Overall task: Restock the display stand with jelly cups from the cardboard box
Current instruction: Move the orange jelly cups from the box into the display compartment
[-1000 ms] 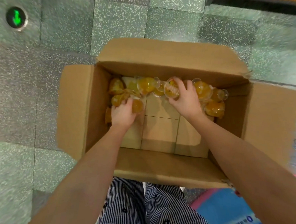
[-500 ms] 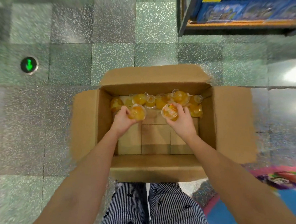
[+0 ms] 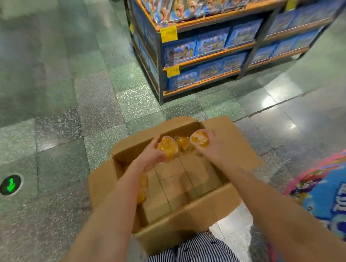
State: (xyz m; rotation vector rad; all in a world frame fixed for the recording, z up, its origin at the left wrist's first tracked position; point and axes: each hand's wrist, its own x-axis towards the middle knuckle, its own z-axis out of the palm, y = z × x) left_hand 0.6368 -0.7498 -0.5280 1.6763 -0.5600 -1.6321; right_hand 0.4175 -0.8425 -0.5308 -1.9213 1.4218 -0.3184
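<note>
Over the far end of the open cardboard box [image 3: 193,212], the left hand [image 3: 149,156] curls round an orange jelly cup [image 3: 167,147], and the right hand [image 3: 216,147] grips a second jelly cup [image 3: 199,139]. Loose cups [image 3: 183,142] lie against the far wall. Tiled floor [image 3: 85,95] spreads wide to the left. A shelf unit [image 3: 204,54] stands well beyond the box, and a blue printed sheet [image 3: 334,202] lies near the right flap.

Only a green arrow on the round floor marker [image 3: 10,185] reads; yellow shelf tags [image 3: 168,34] blur.

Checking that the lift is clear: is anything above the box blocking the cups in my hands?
Nothing visible. Left hand holds a jelly cup, right hand another, over the cardboard box; its flaps fold outward.
</note>
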